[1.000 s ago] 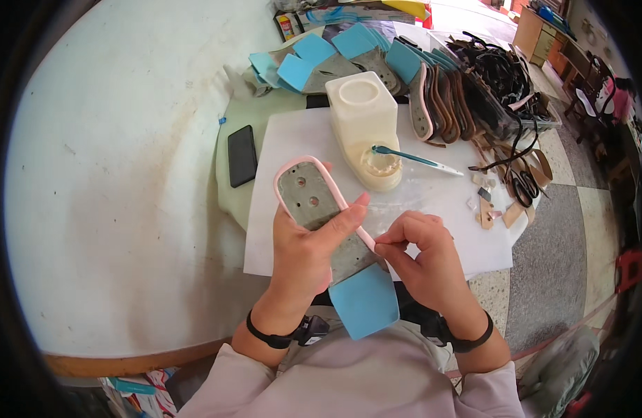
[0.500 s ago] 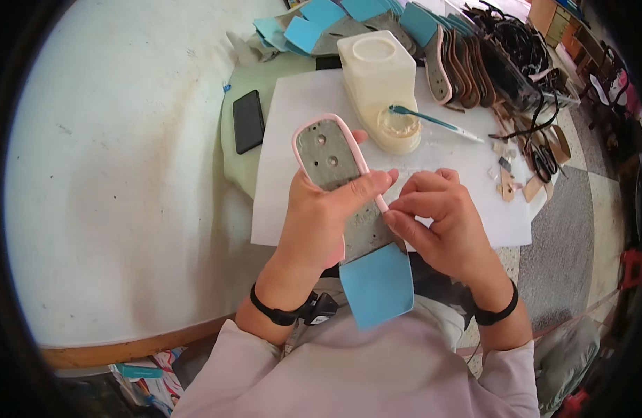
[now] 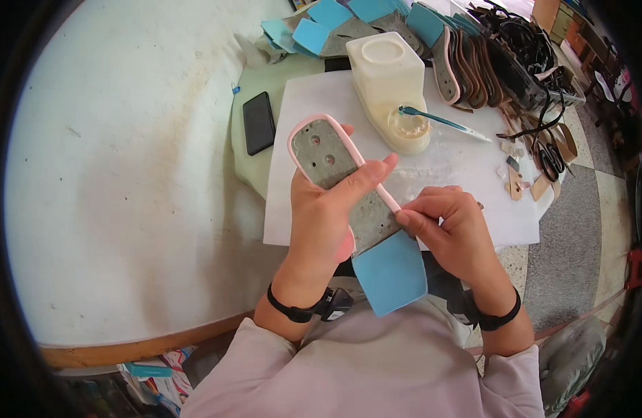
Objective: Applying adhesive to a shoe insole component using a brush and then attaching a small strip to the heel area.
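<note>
My left hand point(image 3: 319, 217) is wrapped around a grey shoe insole point(image 3: 371, 214), its thumb lying across the upper face. Small holes mark the insole's rounded far end, and a pink edging strip point(image 3: 349, 148) runs around that end and down the right side. At the near end a square blue flap point(image 3: 390, 273) hangs toward my lap. My right hand point(image 3: 452, 228) pinches the pink strip between thumb and forefinger at the insole's right edge, close to the flap. A pink patch shows under my left palm; the underside is hidden.
Beyond my hands, a cream plastic bottle point(image 3: 387, 73) with an open glue cup point(image 3: 409, 125) carries a teal-and-white brush point(image 3: 446, 124). A black phone point(image 3: 259, 123) lies left. Finished-looking insoles point(image 3: 467, 66), black scissors point(image 3: 549, 159) and scraps sit right, on or near white paper point(image 3: 489, 188).
My right hand has slid a little down the insole's right edge toward the blue flap. More of the pink strip shows between my hands. The view has shifted slightly.
</note>
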{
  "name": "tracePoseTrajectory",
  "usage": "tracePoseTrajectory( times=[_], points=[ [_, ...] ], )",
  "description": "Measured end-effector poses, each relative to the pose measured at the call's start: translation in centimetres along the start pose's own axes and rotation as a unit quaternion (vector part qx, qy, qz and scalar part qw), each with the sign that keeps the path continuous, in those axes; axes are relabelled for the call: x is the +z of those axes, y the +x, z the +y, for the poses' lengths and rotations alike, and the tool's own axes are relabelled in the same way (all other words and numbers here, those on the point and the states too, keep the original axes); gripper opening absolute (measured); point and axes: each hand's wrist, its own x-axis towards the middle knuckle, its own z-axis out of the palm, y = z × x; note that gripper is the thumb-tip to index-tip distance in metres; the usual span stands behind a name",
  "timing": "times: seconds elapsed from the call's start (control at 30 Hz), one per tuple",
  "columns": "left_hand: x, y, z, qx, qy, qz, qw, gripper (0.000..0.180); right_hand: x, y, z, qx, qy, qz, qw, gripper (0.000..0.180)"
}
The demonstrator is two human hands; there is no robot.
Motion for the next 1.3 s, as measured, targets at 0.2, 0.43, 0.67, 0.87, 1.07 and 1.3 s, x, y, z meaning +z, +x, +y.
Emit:
tracePoseTrajectory(
  times=[0.2, 0.43, 0.67, 0.87, 1.07, 1.3],
  points=[
    [-0.3, -0.2, 0.0, 0.051, 0.007, -0.054, 0.997, 0.053, -0.7, 0.0, -0.8, -0.025, -0.029, -0.046, 0.998, 0.012],
    [-0.8, 1.2, 0.0, 0.010, 0.173, -0.102, 0.979, 0.087, -0.2, -0.3, 0.4, -0.103, -0.083, 0.028, 0.991, 0.003],
    [-2.2, 0.0, -2.3, 0.130, 0.333, -0.083, 0.930, 0.082, 1.0, 0.0, 0.5, -0.167, -0.142, 0.097, 0.971, 0.006],
    [-0.8, -2.1, -2.4, 0.129, 0.357, -0.066, 0.923, 0.076, 1.7, -0.3, 0.5, -0.224, -0.238, 0.149, 0.933, 0.014],
    [-2.3, -1.0, -2.6, 0.084, 0.318, -0.094, 0.940, 0.069, 2.0, -0.5, -0.5, -0.208, -0.217, 0.121, 0.946, 0.013],
    [-1.5, -1.6, -1.9, 0.034, 0.288, -0.086, 0.953, 0.067, -0.5, -0.6, -0.8, -0.109, -0.100, 0.150, 0.978, 0.018]
  ],
)
